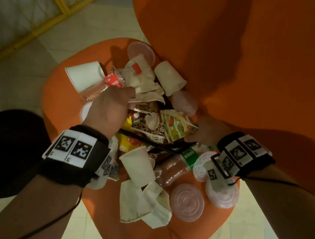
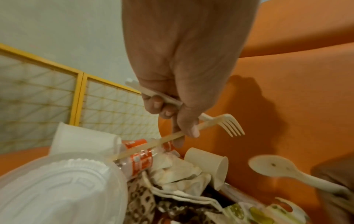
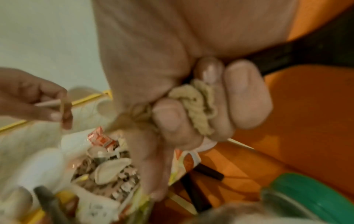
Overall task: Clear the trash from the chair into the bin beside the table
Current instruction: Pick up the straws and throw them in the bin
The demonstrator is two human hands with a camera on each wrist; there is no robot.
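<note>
Trash is heaped on the orange chair seat [image 1: 59,103]: paper cups [image 1: 86,76], clear lids [image 1: 186,201], a red-labelled plastic bottle [image 1: 112,80], a leopard-print wrapper [image 1: 145,109] and a fruit-print wrapper [image 1: 175,129]. My left hand [image 1: 115,102] hovers over the middle of the heap. In the left wrist view it [image 2: 178,121] grips pale plastic forks [image 2: 228,124] and a wooden stick [image 2: 145,148]. My right hand [image 1: 200,132] is at the fruit-print wrapper's right edge. Its curled fingers [image 3: 247,97] squeeze a crumpled beige wad [image 3: 195,106]. A pale spoon [image 2: 277,168] juts out near it.
The chair's tall orange backrest [image 1: 243,49] rises close on the right. Pale tiled floor [image 1: 18,73] surrounds the chair, with a yellow-framed mesh panel [image 1: 21,22] at the back left. A green-labelled bottle [image 1: 172,167] lies near the seat's front. No bin shows.
</note>
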